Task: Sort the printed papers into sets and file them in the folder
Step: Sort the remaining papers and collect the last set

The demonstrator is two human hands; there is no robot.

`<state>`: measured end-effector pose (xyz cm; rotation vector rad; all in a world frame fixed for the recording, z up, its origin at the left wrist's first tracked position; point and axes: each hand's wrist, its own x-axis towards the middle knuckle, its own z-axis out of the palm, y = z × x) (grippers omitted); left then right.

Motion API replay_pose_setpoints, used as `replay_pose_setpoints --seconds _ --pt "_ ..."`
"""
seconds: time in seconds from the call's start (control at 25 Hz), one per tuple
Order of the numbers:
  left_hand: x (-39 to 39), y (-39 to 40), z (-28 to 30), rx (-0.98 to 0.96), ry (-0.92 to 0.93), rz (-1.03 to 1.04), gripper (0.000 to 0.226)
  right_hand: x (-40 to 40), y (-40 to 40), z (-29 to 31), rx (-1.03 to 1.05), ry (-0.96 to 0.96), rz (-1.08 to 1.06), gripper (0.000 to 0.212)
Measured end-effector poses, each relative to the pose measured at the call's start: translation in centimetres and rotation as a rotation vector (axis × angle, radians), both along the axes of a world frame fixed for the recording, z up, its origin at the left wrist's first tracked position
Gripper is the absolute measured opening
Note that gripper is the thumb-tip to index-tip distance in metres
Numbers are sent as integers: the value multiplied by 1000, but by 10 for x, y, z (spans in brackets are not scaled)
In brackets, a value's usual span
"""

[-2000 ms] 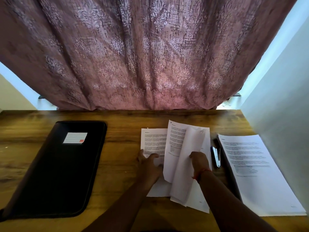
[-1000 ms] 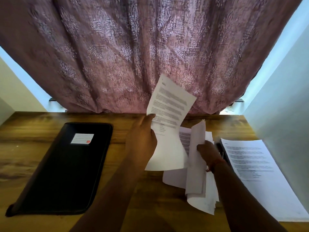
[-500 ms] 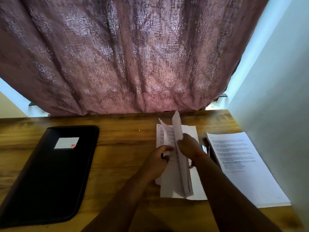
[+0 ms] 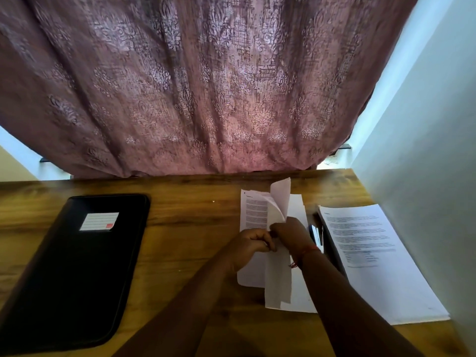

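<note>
Two bare forearms reach in from the near edge of the wooden worktop [image 4: 180,228] and meet over a loose pile of papers [image 4: 253,212] lying right of centre. The left hand [image 4: 248,247] sits at the pile's left side with its fingers [image 4: 258,239] curled in tight; they seem to pinch the edge of a sheet, though the exact hold is hidden behind the knuckles. The right hand [image 4: 292,234], a red thread [image 4: 305,252] round its wrist, touches the left one, and its fingers grip a lifted sheet [image 4: 279,202] that stands up, bent over at the top, from the middle of the pile. The lower part of that sheet hangs down toward the near edge, over the flat pages beneath.

Just right of the pile lies a small dark object [image 4: 316,234], too blurred to name. Beyond it, along the right side, a second stack [image 4: 373,253] of printed pages lies flat and apart from both hands.

On the left, well apart from the papers, a black folder [image 4: 72,274] lies closed, a white label [image 4: 99,221] with a red mark near its far end.

Behind the worktop's far edge hangs a patterned mauve curtain [image 4: 193,86]; a pale wall [image 4: 425,150] closes the right side.
</note>
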<state>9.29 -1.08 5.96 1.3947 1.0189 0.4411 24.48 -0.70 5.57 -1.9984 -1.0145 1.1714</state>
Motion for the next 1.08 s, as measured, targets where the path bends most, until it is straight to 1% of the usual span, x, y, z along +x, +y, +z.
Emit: replay_pose_setpoints --seconds 0.04,0.12,0.16,0.24,0.32,0.4,0.48,0.56,0.6,0.68,0.76,0.8,0.84,0.88,0.92,1.0,1.04,1.08 --pt "1 2 -5 5 25 97 21 4 1 -2 12 -49 -48 30" --pt "2 8 -18 78 230 299 20 12 2 -4 28 -134 -87 26" --pt "0 11 -27 110 335 337 26 15 1 -3 37 -154 -87 24" --pt "-6 16 -43 97 407 286 35 17 1 -1 63 -180 -76 23" --pt "-11 20 -52 56 425 224 36 17 1 -1 67 -233 -47 24" --pt "-17 17 -58 30 445 230 30 17 2 2 70 -344 -3 23" --pt "-27 6 -60 40 460 231 18 18 5 6 80 -497 64 20" --pt "-45 -11 -64 117 457 146 7 15 7 14 61 -619 152 19" --pt "-55 -19 -67 121 427 116 12 10 8 17 47 -673 201 20" --pt "-71 -28 -69 3 326 118 16 -8 8 24 52 -762 284 23" --pt "-77 -26 -65 -188 164 228 7 -36 9 21 61 -824 356 26" --pt "-78 -23 -65 -257 61 323 11 -52 10 16 49 -831 405 28" --pt "-76 -18 -61 -289 -2 410 17 -66 11 8 29 -819 449 30" --pt "-73 -14 -57 -296 -22 473 21 -79 11 2 -4 -777 495 34" --pt "-70 -11 -50 -299 -17 513 24 -90 12 -6 -43 -690 562 38" --pt "-67 -4 -48 -270 -41 533 28 -100 14 -16 -138 -406 715 42" --pt "-68 -2 -51 -239 -65 516 31 -97 14 -18 -194 -239 752 41" --pt "-69 -2 -53 -212 -57 497 34 -88 14 -18 -227 -132 725 40"
